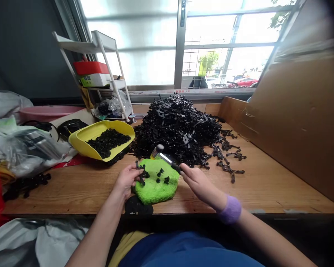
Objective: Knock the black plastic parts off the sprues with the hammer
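The right hand [196, 181] is wrapped around the black handle of a small hammer [167, 160], its metal shaft slanting toward the far left. The hammer's head, pale at one end and yellowish at the other, is by the far edge of a fuzzy green pad [156, 194]. The left hand [126, 180] is at the pad's left side, thumb and fingers pinched narrow on a black branched plastic piece [141, 180]. A few small black plastic parts [158, 180] sit apart from one another on the pad, to the right of that piece. A flat black object [138, 206] lies just beside the pad's near left edge, on the wooden bench [239, 196].

On the far side of the pad rises a large heap of black plastic pieces [178, 126], with several branched pieces [229, 168] scattered to its right. Left of the heap, a yellow scoop-shaped tray [82, 145] holds many small black parts [110, 141]. A white shelf rack [100, 42] stands at the far left, bearing a red box [91, 68]. A tall cardboard sheet [300, 111] lines the right side. A purple wristband [231, 210] circles the right wrist.
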